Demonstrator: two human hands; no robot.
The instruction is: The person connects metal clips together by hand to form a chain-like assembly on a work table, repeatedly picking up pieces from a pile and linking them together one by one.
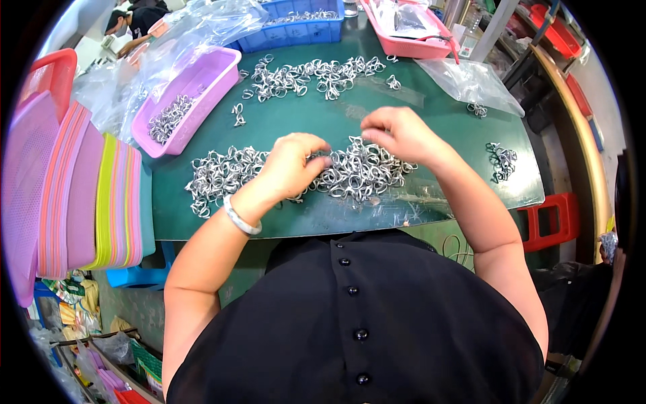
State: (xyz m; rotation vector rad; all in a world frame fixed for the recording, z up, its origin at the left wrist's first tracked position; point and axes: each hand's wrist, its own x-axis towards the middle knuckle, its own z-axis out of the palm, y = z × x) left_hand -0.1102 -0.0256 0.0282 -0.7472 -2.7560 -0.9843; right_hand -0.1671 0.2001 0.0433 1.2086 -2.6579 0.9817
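A long heap of small silvery metal rings [367,172] lies on the green table before me. My left hand [291,163], with a pale bangle [241,217] on its wrist, reaches over the middle of the heap. Its fingers are curled and the thumb is bent toward them among the rings; what they grip cannot be made out. My right hand [398,137] hovers over the heap's far right edge. Its thumb and fingers are drawn together in a pinch, and anything between the tips is too small to name.
More rings [306,77] are spread farther back on the green table [444,128]. A purple basket [212,87] holding rings stands left, a blue crate [289,34] and a red tray [417,46] behind. Stacked baskets [84,195] rise at far left. Small ring clusters [501,163] lie right.
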